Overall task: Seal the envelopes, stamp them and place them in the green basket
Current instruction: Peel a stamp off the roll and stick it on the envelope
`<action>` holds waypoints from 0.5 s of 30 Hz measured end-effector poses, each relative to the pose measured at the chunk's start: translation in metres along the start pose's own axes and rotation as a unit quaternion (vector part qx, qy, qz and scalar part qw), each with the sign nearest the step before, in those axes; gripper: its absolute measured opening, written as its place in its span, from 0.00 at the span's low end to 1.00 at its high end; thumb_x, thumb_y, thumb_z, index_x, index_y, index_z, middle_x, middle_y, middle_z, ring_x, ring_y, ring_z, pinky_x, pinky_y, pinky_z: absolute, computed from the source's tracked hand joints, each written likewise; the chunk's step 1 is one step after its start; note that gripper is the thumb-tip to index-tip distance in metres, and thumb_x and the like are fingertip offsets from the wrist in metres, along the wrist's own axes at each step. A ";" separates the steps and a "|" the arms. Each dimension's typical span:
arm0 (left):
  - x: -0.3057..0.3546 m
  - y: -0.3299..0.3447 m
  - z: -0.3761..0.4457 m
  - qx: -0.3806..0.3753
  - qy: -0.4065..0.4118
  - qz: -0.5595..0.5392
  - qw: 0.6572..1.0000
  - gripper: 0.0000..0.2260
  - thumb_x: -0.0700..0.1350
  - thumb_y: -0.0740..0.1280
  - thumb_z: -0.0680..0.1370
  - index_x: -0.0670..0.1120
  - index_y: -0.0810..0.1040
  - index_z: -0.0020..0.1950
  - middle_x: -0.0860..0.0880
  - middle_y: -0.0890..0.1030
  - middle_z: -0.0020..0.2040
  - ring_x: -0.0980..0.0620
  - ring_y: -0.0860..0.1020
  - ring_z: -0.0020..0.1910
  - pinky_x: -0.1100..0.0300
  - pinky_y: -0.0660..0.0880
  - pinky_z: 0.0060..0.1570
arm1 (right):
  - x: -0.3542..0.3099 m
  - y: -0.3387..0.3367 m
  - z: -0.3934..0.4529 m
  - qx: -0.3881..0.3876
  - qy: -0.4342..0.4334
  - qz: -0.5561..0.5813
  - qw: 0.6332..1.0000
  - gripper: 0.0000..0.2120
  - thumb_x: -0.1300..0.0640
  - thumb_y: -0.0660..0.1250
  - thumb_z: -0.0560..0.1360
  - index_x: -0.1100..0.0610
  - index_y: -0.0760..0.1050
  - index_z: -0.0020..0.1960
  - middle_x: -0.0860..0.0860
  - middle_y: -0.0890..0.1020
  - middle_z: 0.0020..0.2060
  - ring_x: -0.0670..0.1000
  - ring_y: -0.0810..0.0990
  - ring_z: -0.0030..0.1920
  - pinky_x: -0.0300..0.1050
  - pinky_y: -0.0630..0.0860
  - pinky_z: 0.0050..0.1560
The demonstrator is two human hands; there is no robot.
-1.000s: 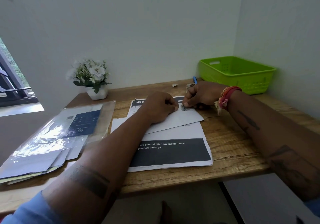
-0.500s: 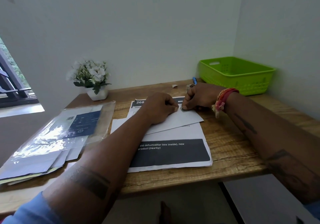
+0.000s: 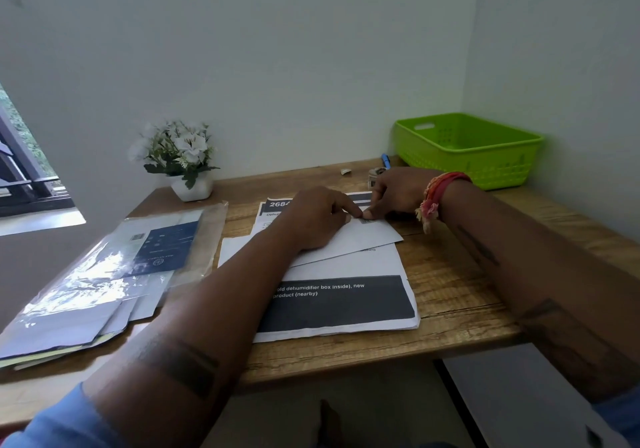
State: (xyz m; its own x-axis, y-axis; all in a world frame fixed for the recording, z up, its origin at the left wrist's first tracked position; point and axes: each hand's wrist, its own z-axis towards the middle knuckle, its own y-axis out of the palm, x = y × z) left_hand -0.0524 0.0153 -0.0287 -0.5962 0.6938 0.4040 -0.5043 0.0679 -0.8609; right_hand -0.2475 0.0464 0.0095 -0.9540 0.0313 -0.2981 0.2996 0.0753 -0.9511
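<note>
- Resting on a white envelope (image 3: 367,236) at frame centre, the left hand (image 3: 313,217) is seen with fingers curled loosely; its fingertips are pressed down near the envelope's upper corner. Nothing is seen gripped inside it.
- The right hand (image 3: 394,193) is placed just right of the left, fingers bent, thumb and forefinger tip set on a small dark stamp (image 3: 367,221) at the envelope's upper right corner. Whether the stamp is pinched or only pressed flat cannot be told.
- The fingertips of both hands are observed nearly touching at the stamp.
- The envelope is laid tilted on printed sheets (image 3: 339,302) bearing dark bands, at the middle of a wooden desk (image 3: 460,281).
- A red thread band (image 3: 438,191) is noted on the right wrist.
- The green basket (image 3: 467,150) is recorded at upper right of the frame, on the desk's far corner against the wall, well apart from the envelope; no contents are visible in it from this angle.
- A blue pen (image 3: 385,161) and a small object too blurred to identify are seen between the basket and the right hand.
- A clear plastic sleeve of papers (image 3: 114,274) is located at lower left.
- A white pot of white flowers (image 3: 180,160) is noted at the desk's far left, by the wall.
</note>
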 end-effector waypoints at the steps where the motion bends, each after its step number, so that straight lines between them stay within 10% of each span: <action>1: 0.000 0.000 0.000 0.001 -0.002 0.002 1.000 0.12 0.43 0.68 0.78 0.59 0.86 0.51 0.52 0.86 0.45 0.52 0.81 0.45 0.56 0.77 0.53 | 0.001 0.000 -0.001 -0.003 -0.002 0.002 1.000 0.15 0.42 0.74 0.71 0.52 0.84 0.49 0.47 0.83 0.46 0.50 0.80 0.51 0.46 0.76 0.49; 15: 0.000 -0.001 0.001 0.002 -0.009 -0.014 1.000 0.11 0.43 0.68 0.78 0.57 0.87 0.51 0.55 0.86 0.48 0.57 0.81 0.47 0.62 0.75 0.56 | 0.002 -0.009 -0.010 -0.041 -0.006 0.021 0.999 0.17 0.42 0.75 0.70 0.51 0.81 0.53 0.46 0.81 0.44 0.44 0.76 0.40 0.40 0.71 0.41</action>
State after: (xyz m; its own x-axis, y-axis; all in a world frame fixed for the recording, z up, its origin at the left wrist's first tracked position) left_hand -0.0524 0.0144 -0.0279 -0.5922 0.6793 0.4335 -0.5241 0.0839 -0.8475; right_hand -0.2521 0.0560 0.0180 -0.9408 0.0243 -0.3381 0.3376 0.1546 -0.9285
